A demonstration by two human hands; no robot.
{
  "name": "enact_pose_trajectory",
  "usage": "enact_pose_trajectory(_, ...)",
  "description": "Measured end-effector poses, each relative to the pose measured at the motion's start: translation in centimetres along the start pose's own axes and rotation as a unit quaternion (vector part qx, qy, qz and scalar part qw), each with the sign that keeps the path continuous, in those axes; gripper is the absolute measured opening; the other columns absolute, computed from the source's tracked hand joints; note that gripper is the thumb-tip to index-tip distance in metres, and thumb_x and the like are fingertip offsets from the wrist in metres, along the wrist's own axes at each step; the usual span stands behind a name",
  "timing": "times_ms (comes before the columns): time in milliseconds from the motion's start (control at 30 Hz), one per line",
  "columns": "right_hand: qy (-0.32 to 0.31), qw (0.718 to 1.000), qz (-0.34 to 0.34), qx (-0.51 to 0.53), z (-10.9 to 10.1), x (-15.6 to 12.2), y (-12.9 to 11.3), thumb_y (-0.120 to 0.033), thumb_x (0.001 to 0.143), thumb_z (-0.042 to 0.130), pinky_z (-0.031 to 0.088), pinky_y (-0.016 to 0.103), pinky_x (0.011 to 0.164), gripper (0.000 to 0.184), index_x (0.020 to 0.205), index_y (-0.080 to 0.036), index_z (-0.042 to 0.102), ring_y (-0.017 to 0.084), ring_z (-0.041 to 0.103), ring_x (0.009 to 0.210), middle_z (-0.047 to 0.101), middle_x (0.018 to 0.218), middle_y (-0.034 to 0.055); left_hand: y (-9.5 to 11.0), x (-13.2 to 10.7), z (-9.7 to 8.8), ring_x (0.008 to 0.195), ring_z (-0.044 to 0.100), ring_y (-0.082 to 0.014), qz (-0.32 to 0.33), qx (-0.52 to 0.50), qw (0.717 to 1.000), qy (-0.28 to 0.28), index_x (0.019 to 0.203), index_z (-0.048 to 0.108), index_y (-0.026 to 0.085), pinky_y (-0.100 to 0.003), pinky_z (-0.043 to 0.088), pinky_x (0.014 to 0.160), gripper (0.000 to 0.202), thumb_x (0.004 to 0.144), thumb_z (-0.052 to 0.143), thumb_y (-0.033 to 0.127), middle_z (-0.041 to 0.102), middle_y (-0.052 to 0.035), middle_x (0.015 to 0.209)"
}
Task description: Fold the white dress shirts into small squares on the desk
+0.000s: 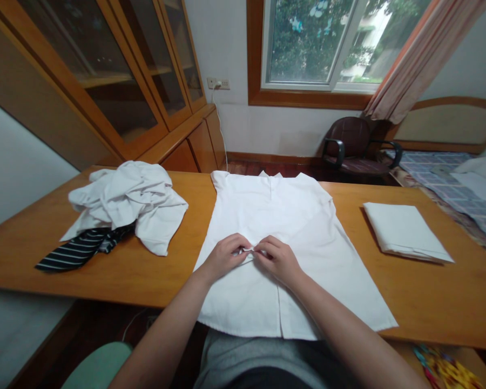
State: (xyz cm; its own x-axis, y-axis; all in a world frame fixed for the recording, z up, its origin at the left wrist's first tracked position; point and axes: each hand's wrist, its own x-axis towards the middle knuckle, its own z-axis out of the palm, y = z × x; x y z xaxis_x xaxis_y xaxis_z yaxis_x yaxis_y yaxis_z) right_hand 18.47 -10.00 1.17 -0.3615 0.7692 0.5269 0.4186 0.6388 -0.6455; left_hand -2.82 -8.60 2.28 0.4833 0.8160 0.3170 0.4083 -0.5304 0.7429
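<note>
A white shirt (291, 216) lies flat on the wooden table (429, 292), its collar at the far edge and its hem hanging over the near edge. My left hand (225, 255) and my right hand (278, 260) meet at the middle of the shirt's front. Both pinch the fabric along its button strip, fingers closed on it.
A crumpled pile of white shirts (127, 202) lies at the left on a dark striped tie (79, 249). A folded white shirt (405, 231) rests at the right. Behind the table stand a dark armchair (350, 143), a wooden cabinet (117, 81) and a bed (457, 178).
</note>
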Motion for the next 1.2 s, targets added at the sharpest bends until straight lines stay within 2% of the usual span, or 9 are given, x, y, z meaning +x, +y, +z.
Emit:
enact_pose_trajectory(167,0.003,1.000,0.008,0.008,0.06,-0.07,0.06,-0.028,0.095,0.060,0.049,0.025,0.063,0.011,0.094,-0.022,0.070,0.013,0.061,0.070,0.068,0.087,0.0045,-0.02,0.02,-0.08,0.083,0.061,-0.0167,0.027,0.040,0.999,0.015,0.090,0.067,0.021,-0.029,0.048,0.077,0.012,0.094,0.060,0.030,0.068,-0.0044,0.087)
enact_pose_trajectory(367,-0.017,0.999,0.014,0.030,-0.32,0.14,-0.24,-0.028,0.097,0.058,0.050,0.027,0.067,0.015,0.095,-0.021,0.071,0.015,0.064,0.072,0.071,0.085,0.0051,-0.35,0.01,-0.23,0.085,0.059,-0.0188,0.048,0.057,0.997,0.035,0.090,0.067,0.021,-0.033,0.046,0.079,0.011,0.094,0.060,0.030,0.069,-0.0054,0.087)
enact_pose_trajectory(533,0.001,0.998,0.068,0.009,-0.05,-0.07,0.27,-0.026,0.095,0.060,0.049,0.025,0.064,0.012,0.096,-0.023,0.071,0.014,0.063,0.065,0.072,0.079,0.0015,-0.37,0.07,-0.37,0.088,0.060,-0.0198,0.057,0.071,0.996,0.021,0.093,0.068,0.022,-0.036,0.046,0.083,0.013,0.095,0.059,0.032,0.072,-0.0063,0.091)
enact_pose_trajectory(700,-0.005,1.000,0.014,-0.028,0.23,-0.18,0.59,-0.024,0.095,0.060,0.047,0.025,0.065,0.014,0.099,-0.023,0.073,0.014,0.063,0.067,0.069,0.075,0.0019,-0.10,0.16,-0.43,0.088,0.061,-0.0203,0.071,0.082,0.994,0.014,0.094,0.069,0.023,-0.037,0.046,0.084,0.013,0.095,0.059,0.030,0.073,-0.0055,0.091)
enact_pose_trajectory(933,0.006,0.999,-0.024,-0.047,0.08,-0.25,0.66,-0.024,0.097,0.058,0.051,0.025,0.068,0.018,0.106,-0.024,0.073,0.015,0.065,0.075,0.070,0.087,0.0053,-0.24,0.02,-0.45,0.090,0.060,-0.0199,0.085,0.059,0.995,0.019,0.098,0.071,0.025,-0.036,0.045,0.086,0.010,0.093,0.063,0.027,0.074,-0.0040,0.092)
enact_pose_trajectory(1200,0.010,0.987,-0.087,-0.133,-0.08,-0.44,0.50,-0.024,0.099,0.055,0.045,0.026,0.061,0.019,0.107,-0.022,0.072,0.015,0.063,0.070,0.072,0.084,0.0048,0.15,0.10,-0.62,0.089,0.059,-0.0198,0.092,0.061,0.994,0.012,0.097,0.068,0.023,-0.036,0.045,0.085,0.008,0.094,0.060,0.024,0.072,-0.0040,0.090)
